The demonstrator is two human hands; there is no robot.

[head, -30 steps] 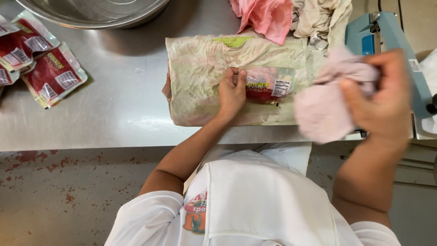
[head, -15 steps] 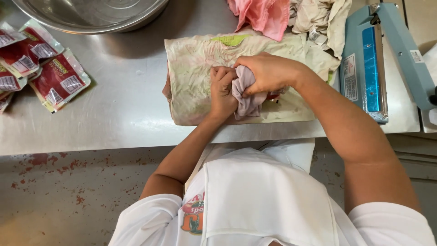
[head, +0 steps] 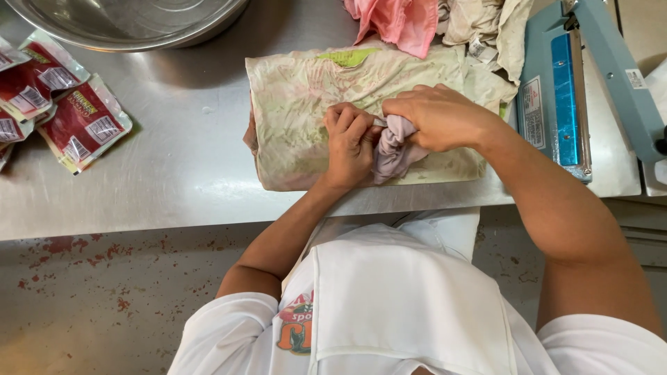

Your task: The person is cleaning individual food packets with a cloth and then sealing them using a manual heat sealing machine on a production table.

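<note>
— What does the head camera show of your hands?

— My left hand (head: pixel 351 142) lies on the faded, pale green-and-pink folded cloth (head: pixel 306 118) spread on the steel table (head: pixel 180 160). Its fingers are curled together, pinching the edge of something small beneath the rag; I cannot tell what it is, since it is almost wholly hidden. My right hand (head: pixel 438 117) comes in from the right, fingers closed tight on a crumpled, pale lilac rag (head: pixel 392 149), pressing it down just beside my left fingertips. The two hands touch.

— And where does that rag sit?

— Bunched between both hands, on the lower right part of the folded cloth, near the table's front edge.

— What else lies about?

— At the far left, a cluster of flat red-and-clear sealed pouches (head: pixel 80 121), well apart from my hands. Above them, the rim of a large shiny steel bowl (head: pixel 132 24). Behind the folded cloth, a heap of pink cloth (head: pixel 396 21) and cream cloth (head: pixel 486 24). To the right, a blue heat sealer with a long hinged arm (head: pixel 563 90), near my right forearm but not touching it.
</note>
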